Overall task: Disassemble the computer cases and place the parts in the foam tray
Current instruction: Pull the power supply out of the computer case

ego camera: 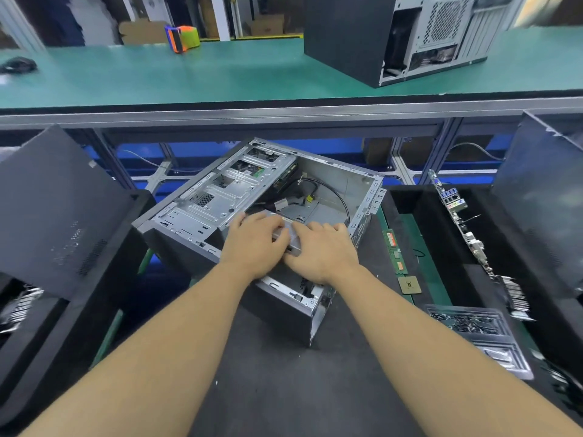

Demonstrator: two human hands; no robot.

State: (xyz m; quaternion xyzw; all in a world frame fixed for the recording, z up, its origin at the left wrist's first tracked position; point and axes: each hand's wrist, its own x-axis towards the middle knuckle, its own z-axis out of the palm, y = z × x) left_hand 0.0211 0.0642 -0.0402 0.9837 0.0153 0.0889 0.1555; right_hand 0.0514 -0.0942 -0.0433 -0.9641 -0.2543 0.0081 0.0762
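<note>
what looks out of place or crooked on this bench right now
The open computer case sits skewed, turned at an angle to the bench edge, with both hands on a grey metal part inside it. A loose CPU chip and RAM stick lie outside the foam tray, on the green mat beside it.
</note>
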